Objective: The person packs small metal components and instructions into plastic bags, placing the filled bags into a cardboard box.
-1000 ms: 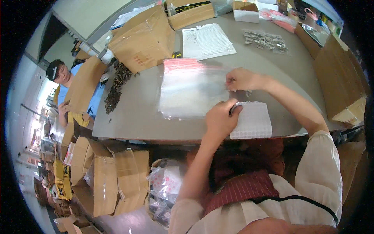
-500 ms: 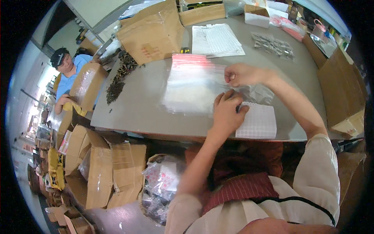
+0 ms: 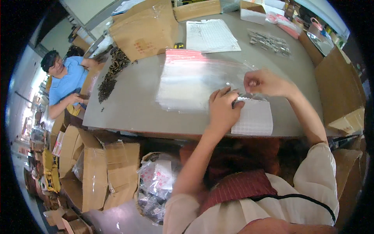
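Observation:
My left hand (image 3: 224, 109) rests at the left edge of a white sheet of small round stickers (image 3: 254, 118) at the table's front edge. Its thumb and forefinger close round something small and dark, mostly hidden. Just above the sheet's top edge is my right hand (image 3: 268, 83), thumb and fingers pinched together; what they hold, if anything, is too small to make out. A clear plastic bag (image 3: 228, 74) lies flat beyond my left hand, reaching towards my right. Left of it lies a stack of clear zip bags (image 3: 181, 84) with red top strips.
Small dark parts (image 3: 111, 78) lie in a heap at the table's left edge. Behind stand a large carton (image 3: 144, 33) and printed papers (image 3: 212, 36); bagged metal parts (image 3: 269, 43) lie far right. An open carton (image 3: 341, 91) borders the right. A co-worker (image 3: 68, 78) sits left.
My right hand has moved right and nearer, down to the sticker sheet's top edge. My left hand stays by the sheet. The co-worker's carton has lowered, and the whole view has shifted slightly.

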The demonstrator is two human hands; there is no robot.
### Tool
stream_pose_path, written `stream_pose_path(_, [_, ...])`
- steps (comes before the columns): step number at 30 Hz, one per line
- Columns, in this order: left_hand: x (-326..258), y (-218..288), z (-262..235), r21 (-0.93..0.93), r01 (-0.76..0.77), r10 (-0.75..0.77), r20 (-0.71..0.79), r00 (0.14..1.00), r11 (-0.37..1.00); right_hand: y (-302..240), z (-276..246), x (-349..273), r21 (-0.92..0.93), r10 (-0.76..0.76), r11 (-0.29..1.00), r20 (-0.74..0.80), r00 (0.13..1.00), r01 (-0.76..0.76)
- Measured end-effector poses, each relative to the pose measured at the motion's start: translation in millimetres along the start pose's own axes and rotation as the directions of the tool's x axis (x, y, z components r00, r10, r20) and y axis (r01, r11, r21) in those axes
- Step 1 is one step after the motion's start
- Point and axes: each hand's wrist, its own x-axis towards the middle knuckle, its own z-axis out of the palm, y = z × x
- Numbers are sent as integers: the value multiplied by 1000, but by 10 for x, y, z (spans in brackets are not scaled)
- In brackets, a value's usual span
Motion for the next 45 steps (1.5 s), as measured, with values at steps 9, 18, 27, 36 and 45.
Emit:
stream_pose_path(9, [77, 96, -52, -29, -21, 21, 0, 1000, 999, 2, 210, -346, -183, -154, 972, -12, 988, 149])
stream_pose_path(18, [37, 83, -95, -56, -34, 31, -51, 998, 998, -179, 273, -300, -233, -406, 900, -142, 903, 368])
stream_pose_path(27, [37, 116, -43, 15, 49, -51, 97, 994, 999, -121, 370, 1312, 177, -13, 984, 228, 974, -28])
stream_pose_path(36, [13, 138, -98, -19, 56, -53, 141, 989, 998, 67, 296, 1238, -14, 196, 980, 175, 965, -196])
stream_pose_path(45, [41, 189, -85, 63, 51, -64, 228, 971, 997, 379, -41, 815, -90, 249, 968, 166, 954, -236])
